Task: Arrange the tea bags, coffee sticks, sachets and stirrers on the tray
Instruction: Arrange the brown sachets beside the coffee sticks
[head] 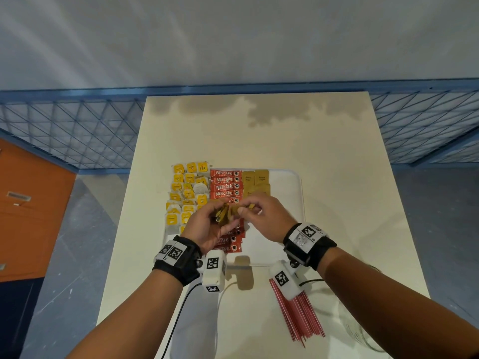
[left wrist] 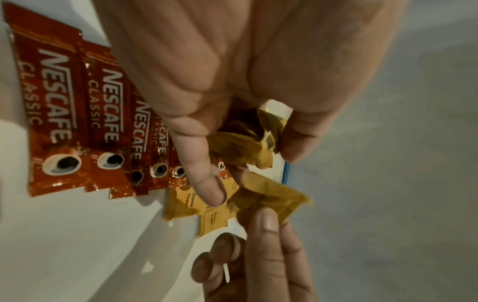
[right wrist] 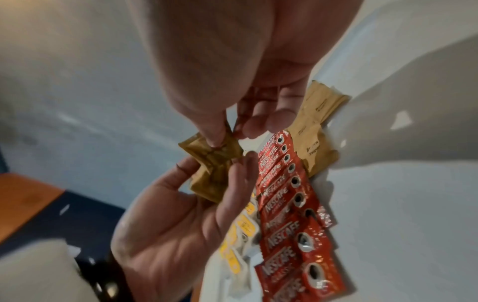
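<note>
Nearest the head camera lie the red stirrers, fanned on the white table at its near edge, outside the tray and partly under the right wrist camera. Going from the left, the tea bags, with their yellow tags, fill the left side of the white tray in rough rows, some tilted and overlapping. Next to them the left hand is raised over the tray, palm turned up, its fingers curled round a small bunch of crumpled brown sugar sachets; the left wrist view shows the thumb and fingers closed on that bunch. Under and behind the hands the red coffee sticks lie side by side in one column down the middle of the tray, each one crosswise and touching its neighbours. Just right of the bunch, the right hand pinches one brown sachet between thumb and forefinger, close against the left hand's fingertips; its other fingers are loosely bent. Further right, flat brown sugar sachets rest in a small block at the tray's far end, just beside the coffee sticks, and the tray's right portion shows bare white.
</note>
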Demonstrator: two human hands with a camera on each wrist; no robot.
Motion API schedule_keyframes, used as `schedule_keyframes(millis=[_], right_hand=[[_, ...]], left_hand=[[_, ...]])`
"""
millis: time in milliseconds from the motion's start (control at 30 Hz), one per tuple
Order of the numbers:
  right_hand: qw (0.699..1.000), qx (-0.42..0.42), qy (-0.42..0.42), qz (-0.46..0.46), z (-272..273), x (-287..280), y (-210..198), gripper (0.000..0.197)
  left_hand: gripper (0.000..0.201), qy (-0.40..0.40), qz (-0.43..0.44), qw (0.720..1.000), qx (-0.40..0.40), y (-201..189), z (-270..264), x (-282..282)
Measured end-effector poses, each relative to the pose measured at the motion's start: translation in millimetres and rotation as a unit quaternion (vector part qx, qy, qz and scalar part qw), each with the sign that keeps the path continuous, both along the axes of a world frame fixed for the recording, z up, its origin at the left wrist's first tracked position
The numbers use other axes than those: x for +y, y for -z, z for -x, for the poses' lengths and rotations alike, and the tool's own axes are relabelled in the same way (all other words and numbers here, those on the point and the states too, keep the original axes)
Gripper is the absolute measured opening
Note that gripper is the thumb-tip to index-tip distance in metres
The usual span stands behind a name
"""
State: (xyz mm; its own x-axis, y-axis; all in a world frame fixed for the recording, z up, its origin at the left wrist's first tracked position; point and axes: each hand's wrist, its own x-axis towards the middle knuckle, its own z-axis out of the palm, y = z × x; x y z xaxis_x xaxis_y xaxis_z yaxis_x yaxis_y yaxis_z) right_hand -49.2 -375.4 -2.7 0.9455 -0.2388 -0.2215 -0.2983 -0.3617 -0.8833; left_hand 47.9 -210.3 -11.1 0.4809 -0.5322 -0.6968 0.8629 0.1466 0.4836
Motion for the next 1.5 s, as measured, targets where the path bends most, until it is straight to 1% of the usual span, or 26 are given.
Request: schedule_keyframes(millis=[33,100,167,233,300,333,367,433,500,533,600,667,733,767,800,867,933,967,1067,1133,1167,1233,1300,1367,1433,1500], right_hand=[[1.0,0.008,0.022,-0.013,-1,-2,0,0.01],[0.995,0.022,0.06,-0.071,-2,-5,0,0.01],[0.991,0.029,0.076,-0.102,-2,-8,1,0.013],[0.99,0.027,0.083,-0.11,-1,-9,1,0.016],[0.99,0.024,0.084,-0.114,0,-9,0,0.014],[0.989,0.024,0.084,-0.117,1,-9,0,0.012],[0.989,0.023,0.084,-0.121,2,-8,-1,0.012],[0.988,0.028,0.088,-0.125,3,-6,-1,0.011],[0.987,0.035,0.089,-0.127,3,-6,0,0.007],[0.988,0.035,0.086,-0.127,4,-6,-1,0.005],[0.987,0.036,0.074,-0.137,5,-7,-3,0.009],[0.982,0.056,0.061,-0.168,4,-7,-10,0.021],[0.966,0.095,0.064,-0.232,3,-7,-16,0.037],[0.955,0.109,0.068,-0.268,3,-8,-17,0.042],[0.947,0.114,0.068,-0.294,3,-9,-18,0.041],[0.942,0.109,0.055,-0.312,4,-10,-17,0.026],[0.945,0.098,0.048,-0.309,5,-10,-15,0.007],[0.948,0.093,0.05,-0.3,6,-10,-14,0.004],[0.965,0.08,0.073,-0.238,5,-11,-6,0.016],[0.967,0.075,0.103,-0.22,4,-12,0,0.022],[0.965,0.076,0.121,-0.22,5,-13,1,0.024],[0.961,0.078,0.138,-0.226,5,-14,2,0.019],[0.96,0.082,0.129,-0.235,6,-14,1,0.015],[0.964,0.082,0.122,-0.224,7,-14,-2,0.012],[0.972,0.077,0.133,-0.176,7,-19,-4,0.006],[0.977,0.082,0.168,-0.102,6,-31,1,0.006]], left_hand=[[0.018,0.004,-0.001,1.0,-0.003,0,0,0],[0.018,0.013,-0.007,1.0,-0.008,0,1,0],[0.021,0.02,-0.009,1.0,-0.008,-2,3,-2],[0.033,0.032,-0.002,0.999,-0.016,-4,6,-4],[0.046,0.062,-0.005,0.997,-0.05,-5,8,-6],[0.049,0.077,-0.015,0.994,-0.071,-5,9,-7],[0.046,0.09,-0.027,0.992,-0.09,-5,10,-8],[0.03,0.096,-0.048,0.988,-0.115,-4,10,-10],[0.016,0.086,-0.059,0.987,-0.122,-5,9,-11],[0.014,0.081,-0.063,0.987,-0.124,-5,8,-11],[0.009,0.08,-0.068,0.985,-0.133,-7,7,-12],[0.009,0.082,-0.065,0.984,-0.145,-6,6,-11],[0.013,0.084,-0.059,0.982,-0.161,-3,6,-11],[0.015,0.086,-0.059,0.981,-0.166,-2,6,-11],[0.016,0.087,-0.06,0.979,-0.171,-2,6,-11],[0.016,0.088,-0.068,0.977,-0.181,-2,6,-11],[0.014,0.09,-0.071,0.975,-0.188,-2,7,-11],[0.016,0.091,-0.073,0.974,-0.193,-2,8,-12],[0.025,0.088,-0.06,0.978,-0.18,-3,10,-13],[0.041,0.09,-0.047,0.981,-0.165,-4,10,-12],[0.044,0.095,-0.047,0.981,-0.163,-5,10,-12],[0.037,0.103,-0.057,0.979,-0.168,-5,9,-12],[0.03,0.108,-0.078,0.974,-0.18,-4,8,-13],[0.025,0.108,-0.098,0.97,-0.193,-4,7,-14],[0.018,0.103,-0.101,0.971,-0.188,-5,7,-15],[0.018,0.097,-0.093,0.976,-0.173,-7,6,-14]])
